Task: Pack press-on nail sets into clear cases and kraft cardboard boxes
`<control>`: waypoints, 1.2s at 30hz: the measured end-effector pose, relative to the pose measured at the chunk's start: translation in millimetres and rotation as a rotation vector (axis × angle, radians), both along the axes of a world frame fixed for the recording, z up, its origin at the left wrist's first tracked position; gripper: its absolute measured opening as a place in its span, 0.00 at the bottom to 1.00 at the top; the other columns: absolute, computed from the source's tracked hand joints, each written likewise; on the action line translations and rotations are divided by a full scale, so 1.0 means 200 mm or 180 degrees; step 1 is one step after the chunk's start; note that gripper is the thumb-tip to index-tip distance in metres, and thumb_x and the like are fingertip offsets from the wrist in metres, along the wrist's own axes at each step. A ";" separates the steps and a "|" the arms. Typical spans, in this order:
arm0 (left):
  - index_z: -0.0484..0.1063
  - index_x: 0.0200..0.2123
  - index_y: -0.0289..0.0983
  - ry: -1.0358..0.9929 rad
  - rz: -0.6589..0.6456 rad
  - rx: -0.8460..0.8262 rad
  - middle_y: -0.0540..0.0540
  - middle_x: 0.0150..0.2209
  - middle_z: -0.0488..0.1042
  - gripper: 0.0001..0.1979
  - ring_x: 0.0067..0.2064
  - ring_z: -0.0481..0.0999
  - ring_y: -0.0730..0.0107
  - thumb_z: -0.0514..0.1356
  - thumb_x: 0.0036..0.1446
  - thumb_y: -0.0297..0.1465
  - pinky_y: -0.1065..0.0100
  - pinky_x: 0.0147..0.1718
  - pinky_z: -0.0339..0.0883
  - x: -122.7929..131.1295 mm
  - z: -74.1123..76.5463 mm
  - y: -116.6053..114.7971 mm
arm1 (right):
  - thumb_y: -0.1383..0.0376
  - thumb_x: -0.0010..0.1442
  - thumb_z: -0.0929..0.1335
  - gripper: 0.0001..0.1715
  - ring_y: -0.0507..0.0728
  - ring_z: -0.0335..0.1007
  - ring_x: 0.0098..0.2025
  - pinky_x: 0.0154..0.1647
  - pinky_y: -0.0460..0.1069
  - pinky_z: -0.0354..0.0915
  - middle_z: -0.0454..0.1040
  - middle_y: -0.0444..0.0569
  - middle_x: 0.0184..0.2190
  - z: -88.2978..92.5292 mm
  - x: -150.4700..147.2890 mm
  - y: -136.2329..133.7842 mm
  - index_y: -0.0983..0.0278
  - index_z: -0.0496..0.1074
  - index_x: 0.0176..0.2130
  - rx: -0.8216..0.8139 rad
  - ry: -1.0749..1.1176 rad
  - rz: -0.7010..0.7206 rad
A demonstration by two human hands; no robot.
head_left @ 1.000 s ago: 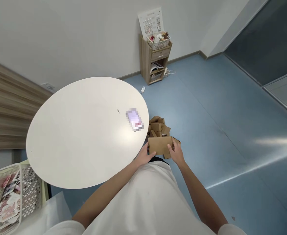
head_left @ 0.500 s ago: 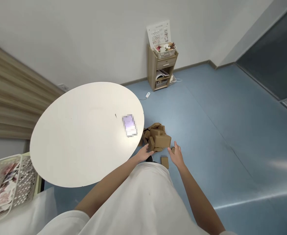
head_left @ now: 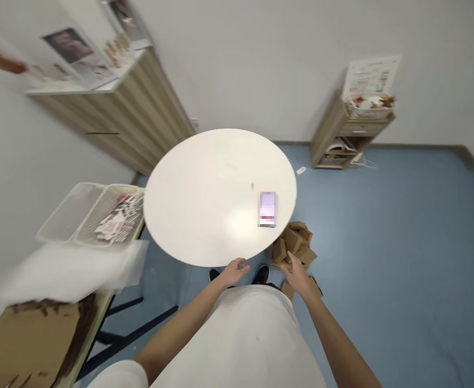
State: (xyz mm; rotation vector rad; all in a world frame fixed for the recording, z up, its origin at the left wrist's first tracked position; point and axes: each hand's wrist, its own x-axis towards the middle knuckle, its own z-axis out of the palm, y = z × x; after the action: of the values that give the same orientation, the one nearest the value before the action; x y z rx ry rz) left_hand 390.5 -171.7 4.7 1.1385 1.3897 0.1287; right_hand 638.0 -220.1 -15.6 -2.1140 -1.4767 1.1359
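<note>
My left hand (head_left: 234, 271) is just off the near rim of the round white table (head_left: 204, 215), fingers apart and nothing in them. To the right, my right hand (head_left: 296, 274) is held out, thumb and fingers spread, likewise holding nothing. In the view it overlaps the near side of a heap of small brown cardboard boxes (head_left: 294, 242) on the floor; whether it touches them I cannot tell. Part of another cardboard box (head_left: 287, 290) shows behind my right wrist. On the tabletop lies a blurred-out phone-like rectangle (head_left: 268, 209), with a tiny dark item (head_left: 252, 186) near it.
At left a side table carries white baskets (head_left: 111, 215) with printed cards, a white sheet (head_left: 71, 269) and flat brown cardboard (head_left: 30, 345). A wooden cabinet (head_left: 140, 97) stands back left, a small shelf unit (head_left: 350, 129) back right. A white power strip (head_left: 300, 170) lies on the floor.
My view has swung left, bringing in the cabinet and more of the side table, while the round table and boxes shift right in view. Both hands stay apart and hold nothing.
</note>
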 end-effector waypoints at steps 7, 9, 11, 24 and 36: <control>0.64 0.49 0.36 -0.0016 0.0690 0.0345 0.38 0.48 0.68 0.31 0.45 0.70 0.58 0.58 0.44 0.47 0.63 0.41 0.63 -0.38 0.07 -0.04 | 0.58 0.54 0.60 0.29 0.57 0.68 0.40 0.43 0.53 0.63 0.66 0.54 0.48 0.11 -0.37 0.27 0.63 0.58 0.54 0.0044 0.0317 0.0792; 0.63 0.49 0.36 -0.0033 0.0850 0.0425 0.37 0.49 0.68 0.31 0.46 0.69 0.58 0.58 0.44 0.47 0.63 0.42 0.63 -0.53 0.09 -0.07 | 0.56 0.55 0.60 0.29 0.57 0.68 0.41 0.42 0.52 0.64 0.66 0.54 0.48 0.15 -0.54 0.29 0.62 0.58 0.54 -0.0009 0.0379 0.1027; 0.63 0.50 0.36 -0.0061 0.1008 0.0485 0.36 0.50 0.66 0.32 0.47 0.69 0.57 0.57 0.45 0.48 0.62 0.43 0.62 -0.71 0.09 -0.11 | 0.54 0.55 0.59 0.29 0.57 0.68 0.41 0.40 0.52 0.65 0.65 0.54 0.49 0.18 -0.72 0.29 0.61 0.58 0.55 -0.0087 0.0442 0.1273; 0.61 0.51 0.32 -0.0162 0.2296 0.0646 0.34 0.49 0.67 0.34 0.46 0.70 0.56 0.58 0.44 0.47 0.62 0.42 0.63 -1.67 0.00 -0.40 | 0.56 0.55 0.61 0.27 0.57 0.69 0.42 0.41 0.52 0.65 0.67 0.52 0.49 0.25 -1.79 0.39 0.59 0.60 0.53 -0.0081 0.0163 0.3125; 0.63 0.49 0.39 -0.0177 0.2805 0.0806 0.42 0.48 0.69 0.27 0.44 0.71 0.62 0.58 0.46 0.44 0.66 0.41 0.65 -2.02 0.11 -0.18 | 0.60 0.55 0.60 0.23 0.57 0.65 0.46 0.45 0.52 0.63 0.67 0.53 0.48 0.30 -2.40 0.83 0.64 0.62 0.51 0.0472 0.0129 0.3247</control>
State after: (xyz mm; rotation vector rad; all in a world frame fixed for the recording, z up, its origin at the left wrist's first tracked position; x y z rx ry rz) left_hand -12.8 -208.4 27.4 0.6352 1.7721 0.9759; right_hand 158.7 -53.9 44.8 -1.1647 -2.6124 1.2572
